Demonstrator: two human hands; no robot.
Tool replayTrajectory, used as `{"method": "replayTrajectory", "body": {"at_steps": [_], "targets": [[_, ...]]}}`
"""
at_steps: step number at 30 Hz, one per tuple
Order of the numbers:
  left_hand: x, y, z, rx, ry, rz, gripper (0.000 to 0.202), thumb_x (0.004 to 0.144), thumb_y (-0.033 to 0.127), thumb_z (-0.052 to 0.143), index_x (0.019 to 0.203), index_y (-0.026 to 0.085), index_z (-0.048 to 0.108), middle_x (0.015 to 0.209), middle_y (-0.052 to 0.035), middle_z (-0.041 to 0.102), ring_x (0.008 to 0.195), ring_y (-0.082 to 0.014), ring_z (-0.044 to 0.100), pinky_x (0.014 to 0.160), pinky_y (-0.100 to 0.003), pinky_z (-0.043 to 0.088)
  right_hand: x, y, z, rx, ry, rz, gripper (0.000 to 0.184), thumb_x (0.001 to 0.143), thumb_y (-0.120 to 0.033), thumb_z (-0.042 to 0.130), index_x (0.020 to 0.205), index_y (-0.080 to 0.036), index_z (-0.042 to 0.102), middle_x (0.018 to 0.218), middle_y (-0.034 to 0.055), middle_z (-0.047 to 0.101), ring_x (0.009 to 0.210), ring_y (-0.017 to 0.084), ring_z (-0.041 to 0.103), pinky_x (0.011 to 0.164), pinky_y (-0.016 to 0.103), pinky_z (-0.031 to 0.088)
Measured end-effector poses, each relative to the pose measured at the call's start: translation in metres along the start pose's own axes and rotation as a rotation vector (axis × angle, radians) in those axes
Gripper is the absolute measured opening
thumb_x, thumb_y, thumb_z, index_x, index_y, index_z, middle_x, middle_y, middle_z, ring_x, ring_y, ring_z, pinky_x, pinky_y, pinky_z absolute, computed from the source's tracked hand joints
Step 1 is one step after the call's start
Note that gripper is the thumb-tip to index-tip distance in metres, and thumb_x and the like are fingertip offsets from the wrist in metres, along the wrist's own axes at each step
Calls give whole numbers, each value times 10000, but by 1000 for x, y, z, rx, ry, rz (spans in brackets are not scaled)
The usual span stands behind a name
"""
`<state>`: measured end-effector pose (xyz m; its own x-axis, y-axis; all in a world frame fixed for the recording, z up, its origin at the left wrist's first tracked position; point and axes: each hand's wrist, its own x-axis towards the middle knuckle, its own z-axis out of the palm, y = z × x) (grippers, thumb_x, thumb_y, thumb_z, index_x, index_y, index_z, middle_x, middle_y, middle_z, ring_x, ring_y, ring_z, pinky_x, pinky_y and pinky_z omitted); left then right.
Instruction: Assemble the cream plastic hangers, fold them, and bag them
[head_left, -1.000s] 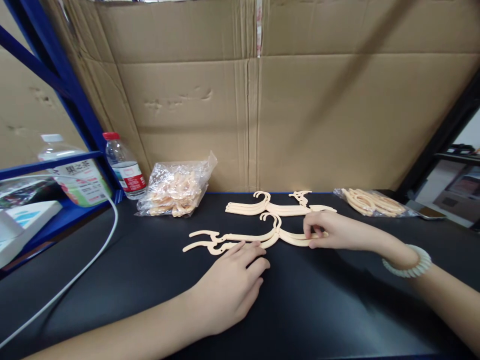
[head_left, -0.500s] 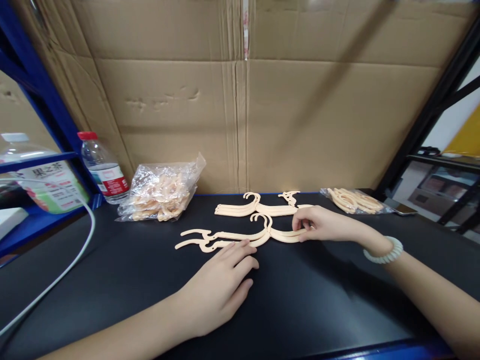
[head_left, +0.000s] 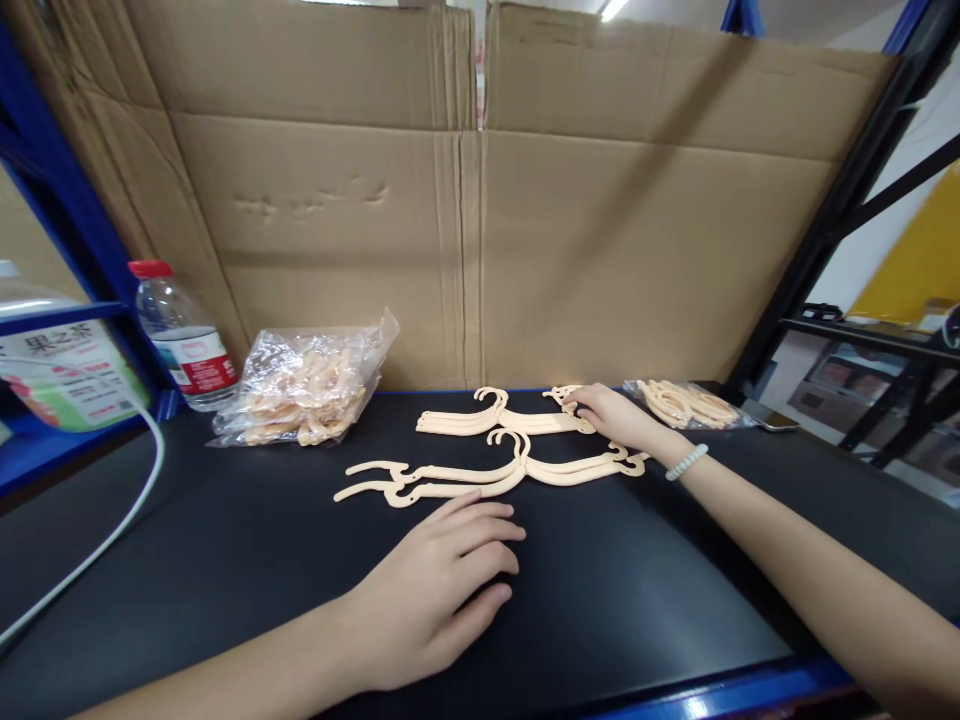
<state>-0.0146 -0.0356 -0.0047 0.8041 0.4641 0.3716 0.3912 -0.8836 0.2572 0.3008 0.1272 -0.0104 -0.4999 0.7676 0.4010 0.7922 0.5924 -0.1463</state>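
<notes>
Two groups of cream plastic hangers lie on a black tabletop (head_left: pixel 225 560). The near hangers (head_left: pixel 480 470) stretch left to right in the middle. My left hand (head_left: pixel 442 580) rests flat on the table just in front of them, fingers stretched out, holding nothing. The far hangers (head_left: pixel 487 418) lie stacked close to the cardboard wall. My right hand (head_left: pixel 607 412) reaches over the right end of that far stack, fingers curled down onto it. A pale bead bracelet (head_left: pixel 686 462) circles the right wrist.
A clear bag of cream parts (head_left: pixel 307 385) lies at the back left, another bag of hangers (head_left: pixel 690 402) at the back right. A red-capped water bottle (head_left: pixel 184 340) stands by blue shelving (head_left: pixel 67 230). A white cable (head_left: pixel 97 540) crosses the left. Cardboard (head_left: pixel 480 230) walls the back.
My right hand has left the right end of the near hangers and moved back onto the far stack. My left hand has stayed put; the view has tilted up and turned right.
</notes>
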Motion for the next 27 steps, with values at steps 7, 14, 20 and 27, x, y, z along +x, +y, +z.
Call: {"method": "replayTrajectory", "body": {"at_steps": [7, 14, 20, 27], "targets": [[2, 3, -3, -30, 13, 16, 177, 895, 152, 487, 1013, 215, 603, 1135, -63, 674, 1183, -215, 561, 1100, -416, 377, 8, -5, 7, 12, -52, -133, 273, 773, -4, 533, 868, -181, 719, 914, 73, 705, 898, 219, 635, 870, 350, 490], [3, 4, -4, -32, 72, 53, 167, 892, 116, 477, 961, 203, 602, 1043, -55, 697, 1097, -193, 604, 1065, -380, 408, 5, -1, 7, -37, 7, -127, 231, 840, -31, 508, 884, -153, 700, 945, 107, 673, 909, 225, 606, 856, 351, 485], [4, 4, -4, -29, 64, 34, 166, 890, 107, 473, 928, 198, 607, 1005, -56, 698, 1011, -187, 625, 992, -355, 456, 2, 6, 4, -62, 120, -38, 254, 907, -64, 433, 975, -134, 667, 929, 113, 648, 893, 232, 611, 836, 355, 489], [5, 4, -5, -48, 74, 35, 166, 893, 112, 474, 932, 198, 610, 968, -52, 695, 955, -182, 629, 955, -352, 466, 4, 5, 7, -60, 15, -65, 221, 900, -78, 502, 943, -155, 704, 974, 92, 698, 922, 216, 646, 858, 312, 488]]}}
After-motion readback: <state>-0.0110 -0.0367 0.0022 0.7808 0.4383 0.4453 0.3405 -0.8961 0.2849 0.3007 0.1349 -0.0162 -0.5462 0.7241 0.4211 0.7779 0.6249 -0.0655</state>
